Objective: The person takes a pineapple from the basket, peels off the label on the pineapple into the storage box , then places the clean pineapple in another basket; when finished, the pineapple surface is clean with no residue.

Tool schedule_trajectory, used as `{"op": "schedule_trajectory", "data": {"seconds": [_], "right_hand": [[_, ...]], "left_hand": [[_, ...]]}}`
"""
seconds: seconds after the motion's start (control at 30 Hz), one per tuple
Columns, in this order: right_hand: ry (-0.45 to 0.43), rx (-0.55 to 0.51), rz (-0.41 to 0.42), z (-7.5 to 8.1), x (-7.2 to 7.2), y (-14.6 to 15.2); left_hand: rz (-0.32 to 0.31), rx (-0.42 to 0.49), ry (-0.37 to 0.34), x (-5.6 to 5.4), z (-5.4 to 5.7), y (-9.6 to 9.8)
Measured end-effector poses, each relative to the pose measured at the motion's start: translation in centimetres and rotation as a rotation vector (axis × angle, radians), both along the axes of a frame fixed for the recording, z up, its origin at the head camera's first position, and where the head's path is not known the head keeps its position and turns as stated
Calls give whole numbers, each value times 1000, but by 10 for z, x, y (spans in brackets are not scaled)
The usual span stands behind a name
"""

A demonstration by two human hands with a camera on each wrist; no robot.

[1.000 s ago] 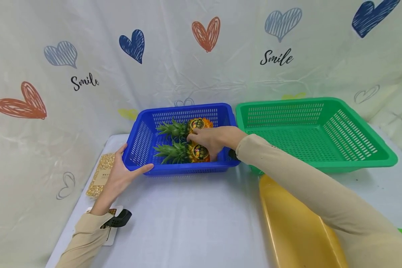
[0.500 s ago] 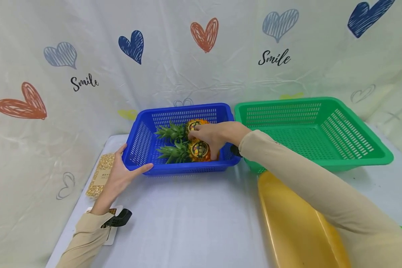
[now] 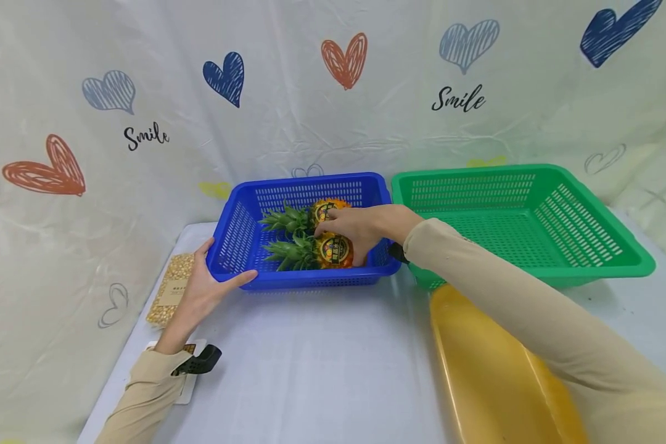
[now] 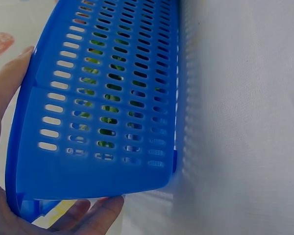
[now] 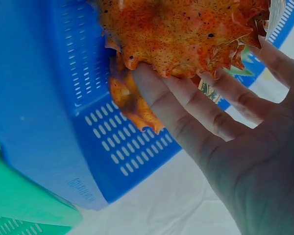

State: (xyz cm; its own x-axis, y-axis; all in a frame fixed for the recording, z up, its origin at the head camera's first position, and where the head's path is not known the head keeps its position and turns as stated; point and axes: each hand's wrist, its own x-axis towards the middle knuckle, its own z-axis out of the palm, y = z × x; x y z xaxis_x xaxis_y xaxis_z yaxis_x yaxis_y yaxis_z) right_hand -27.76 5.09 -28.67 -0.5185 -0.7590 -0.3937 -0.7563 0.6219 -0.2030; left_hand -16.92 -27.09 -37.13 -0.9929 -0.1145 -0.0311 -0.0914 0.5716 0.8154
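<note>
At its left front corner, the blue basket [image 3: 311, 282] is gripped by my left hand [image 3: 202, 293], thumb over the front rim and fingers around the side. In the left wrist view the fingers curl round the blue basket's rim [image 4: 19, 122]. Two small pineapples with round labels lie side by side inside, leafy crowns to the left. My right hand [image 3: 366, 228] reaches in over the right side and holds the nearer pineapple [image 3: 335, 250]. The farther pineapple [image 3: 324, 209] lies behind it. In the right wrist view, my fingers lie against the orange pineapple [image 5: 181, 34]; the thumb is mostly hidden.
A green basket [image 3: 477, 234] stands against the blue one's right side. A yellow tray [image 3: 488, 370] lies in front, under the right forearm. A bag of corn kernels [image 3: 172, 290] lies at the left table edge, and a white card-like pack [image 3: 187, 388] under the left wrist.
Within the blue basket, the nearer pineapple has shifted slightly to the right under my right hand. The left hand keeps its place on the basket corner.
</note>
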Motion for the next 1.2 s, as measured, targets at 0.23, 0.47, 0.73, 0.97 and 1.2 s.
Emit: {"op": "schedule_trajectory", "data": {"seconds": [0.23,0.47,0.73,0.97,1.2], "right_hand": [[12,-30,10,-1,1,5],[19,-57,19,6,2,9],[64,-96,14,24,5,16],[57,-191,-8,52,9,31],[76,-355,-8,92,28,52]], "left_hand": [[-10,-15,3,-3,1,3],[-10,-10,3,-2,2,3],[-4,-13,14,-1,3,1],[2,-16,1,1,0,1],[0,-22,-3,2,0,1]]}}
